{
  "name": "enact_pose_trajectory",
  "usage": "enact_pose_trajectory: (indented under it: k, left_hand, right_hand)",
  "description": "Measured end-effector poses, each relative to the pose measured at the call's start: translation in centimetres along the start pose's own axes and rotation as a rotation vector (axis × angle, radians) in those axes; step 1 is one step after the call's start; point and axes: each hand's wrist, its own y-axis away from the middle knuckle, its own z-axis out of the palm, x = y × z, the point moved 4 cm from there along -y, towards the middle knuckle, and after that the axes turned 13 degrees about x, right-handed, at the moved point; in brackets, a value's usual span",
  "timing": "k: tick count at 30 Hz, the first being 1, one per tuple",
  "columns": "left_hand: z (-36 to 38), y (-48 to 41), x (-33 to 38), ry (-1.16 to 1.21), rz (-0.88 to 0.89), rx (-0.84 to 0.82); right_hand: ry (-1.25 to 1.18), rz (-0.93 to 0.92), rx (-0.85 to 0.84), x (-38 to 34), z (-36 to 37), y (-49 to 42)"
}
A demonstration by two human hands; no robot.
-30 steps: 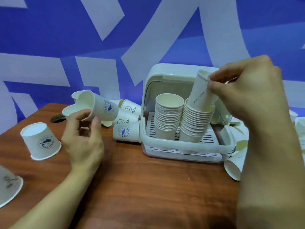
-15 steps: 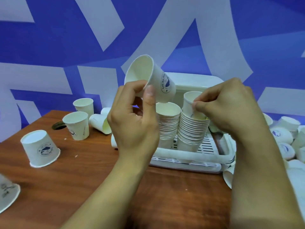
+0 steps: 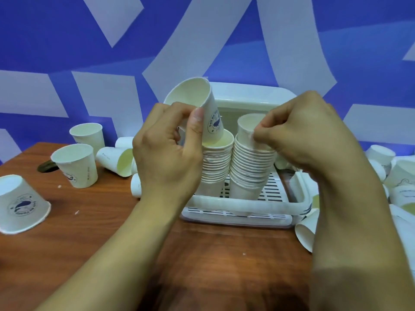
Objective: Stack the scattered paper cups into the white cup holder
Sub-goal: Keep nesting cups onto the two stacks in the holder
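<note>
White holder bears two tall stacks; our left hand grips a tilted cup, our right hand pinches a stack's top cup; loose cups remain.

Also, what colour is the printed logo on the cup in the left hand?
Dark blue, on a white cup; head view.

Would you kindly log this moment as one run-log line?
left hand: holds tilted white paper cup over left stack | right hand: pinches top cup of right stack in white plastic holder
</note>
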Motion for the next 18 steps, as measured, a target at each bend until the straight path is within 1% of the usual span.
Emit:
enact_pose_trajectory:
  k: [3, 5, 9, 14, 18]
  left_hand:
    - [0.3, 0.1, 0.0, -0.037, 0.017, -0.051]
    - [0.6, 0.3, -0.2, -0.074, 0.044, -0.093]
    - [1.7, 1.2, -1.4, -0.194, 0.086, -0.256]
    - [2.6, 2.2, -2.1, -0.278, 0.085, -0.440]
    - [2.7, 2.8, -2.0, -0.358, 0.126, -0.491]
  right_hand:
    - [0.068, 0.006, -0.078, 0.3, 1.0, 0.1]
    - [0.054, 0.009, -0.098, 0.3, 1.2, 0.0]
    - [0.019, 0.022, -0.161, 0.1, 1.2, 0.2]
    - [0.016, 0.037, -0.120, 0.1, 1.4, 0.1]
    - [0.044, 0.034, -0.076, -0.1, 1.5, 0.1]
